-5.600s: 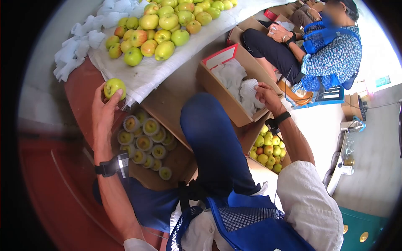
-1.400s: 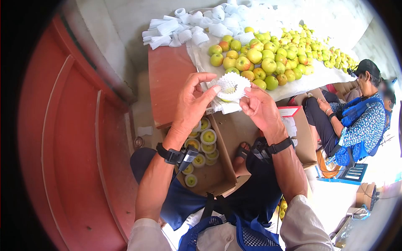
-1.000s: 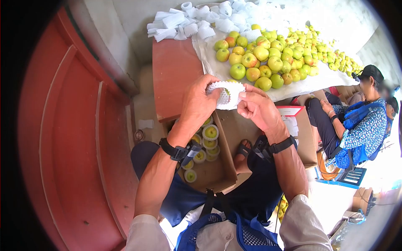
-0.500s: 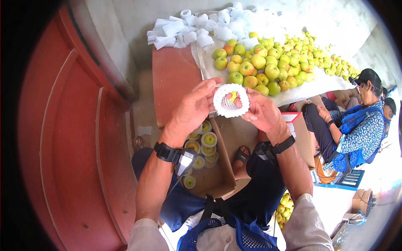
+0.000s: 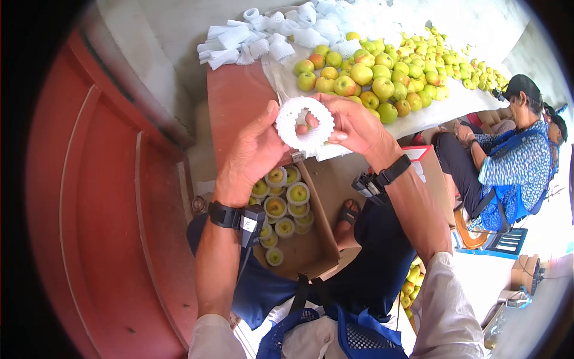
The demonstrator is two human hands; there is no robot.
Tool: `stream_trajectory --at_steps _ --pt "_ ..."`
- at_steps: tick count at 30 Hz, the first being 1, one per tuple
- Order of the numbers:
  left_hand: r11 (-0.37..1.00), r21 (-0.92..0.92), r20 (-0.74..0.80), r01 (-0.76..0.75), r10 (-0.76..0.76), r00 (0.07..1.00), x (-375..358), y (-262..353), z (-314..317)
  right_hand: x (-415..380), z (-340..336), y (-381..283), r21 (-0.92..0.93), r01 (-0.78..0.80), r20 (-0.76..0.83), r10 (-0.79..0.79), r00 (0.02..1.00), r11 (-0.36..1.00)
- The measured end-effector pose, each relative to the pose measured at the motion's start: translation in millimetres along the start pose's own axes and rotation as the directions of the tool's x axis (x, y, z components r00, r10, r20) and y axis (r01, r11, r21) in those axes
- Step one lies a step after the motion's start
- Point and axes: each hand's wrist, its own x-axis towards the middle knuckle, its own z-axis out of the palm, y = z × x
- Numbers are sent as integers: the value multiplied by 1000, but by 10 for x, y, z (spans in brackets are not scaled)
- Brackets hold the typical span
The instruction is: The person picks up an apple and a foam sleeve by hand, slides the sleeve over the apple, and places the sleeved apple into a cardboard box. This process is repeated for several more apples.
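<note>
A white foam fruit net [image 5: 310, 141] is held up in front of me, its round opening turned toward the camera. My left hand [image 5: 258, 146] grips its left side, thumb raised along the edge. On the other side my right hand [image 5: 357, 124] has hold of the rim, with fingertips showing through the opening. No apple is visible inside the net. Just beyond my hands, loose green-yellow apples [image 5: 382, 88] lie heaped on a white-covered table. Below my left hand, apples in foam nets [image 5: 275, 207] sit in a cardboard box [image 5: 323, 224].
A pile of foam nets [image 5: 269, 36] lies at the table's back left, beside a bare red-brown part of the tabletop [image 5: 239, 99]. Red door panels [image 5: 107, 209] stand at left. A person in a patterned shirt [image 5: 514, 158] sits at right. More apples [image 5: 412, 284] are by my right knee.
Both hands have moved slightly left and up with the foam net. Its opening now faces me more squarely, and the yellow-green patch seen through it is gone. The view has shifted a little.
</note>
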Motion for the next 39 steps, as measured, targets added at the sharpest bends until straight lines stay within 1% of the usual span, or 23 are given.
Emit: stream_trajectory --at_steps 1,3,6,8,9,11,12,13,14,15,16,17,19,20,22,23,25,26,28,32,34,35,39 --pt "999 13 -2 -33 33 999 3 11 8 16 -30 10 -23 5 6 -5 1000 1000" --pt "1000 -8 18 -8 8 1000 14 -1 -77 40 -100 39 -6 5 19 -5 1000 1000" --pt "998 65 58 4 -8 998 63 -78 -181 47 -166 68 20 27 53 -28 998 999" --pt "999 49 -21 -2 3 1000 79 -103 -148 22 -207 52 -8 30 -10 -30 999 1000" --pt "999 48 -20 5 -4 1000 83 -110 -151 2 -225 49 -4 33 -16 -33 999 999" --pt "997 45 -78 -66 70 994 82 -85 -172 -30 -261 22 -249 5 -305 -83 949 969" --pt "995 32 -98 -95 97 990 90 -81 -184 -43 -393 17 -352 -50 -360 -86 929 935" --pt "995 31 -97 -90 93 991 83 -71 -181 -6 -520 62 -350 -49 -364 -87 927 935" --pt "993 17 -155 -117 119 981 68 -55 -163 32 -663 126 -553 -126 -418 -144 897 824" --pt "989 6 -214 -146 143 966 57 -34 -150 48 -732 176 -716 -214 -455 -211 865 665" --pt "989 5 -222 -150 147 964 54 -10 -150 41 -799 238 -772 -275 -486 -254 836 574" --pt "989 5 -221 -147 144 964 58 4 -189 36 -821 282 -770 -275 -488 -254 835 576" --pt "986 23 -284 -164 164 945 78 18 -273 43 -866 345 -870 -330 -452 -325 831 366" --pt "986 24 -283 -165 165 945 76 17 -256 35 -817 335 -871 -329 -451 -327 831 366" --pt "984 16 -338 -177 172 925 79 25 -214 18 -711 332 -881 -408 -459 -223 860 240" --pt "984 16 -337 -176 171 926 76 29 -215 15 -694 364 -881 -408 -460 -224 859 240" --pt "984 35 -318 -176 178 931 72 39 -242 17 -659 440 -905 -410 -426 -238 873 115" --pt "984 36 -318 -175 178 931 72 41 -259 17 -632 478 -905 -410 -426 -238 873 116" --pt "986 -1 -321 -164 155 934 71 40 -299 24 -579 543 -898 -440 -423 -246 872 -17" --pt "985 18 -293 -170 168 941 63 41 -313 87 -527 556 -870 -490 -463 -255 849 -54" --pt "981 72 -310 -179 193 931 55 46 -253 131 -638 559 -896 -443 -434 -248 866 19" --pt "981 74 -311 -181 195 930 54 46 -267 120 -595 526 -898 -440 -431 -247 868 19" --pt "984 77 -297 -158 174 939 76 25 -259 81 -469 501 -876 -479 -451 -253 856 -61"
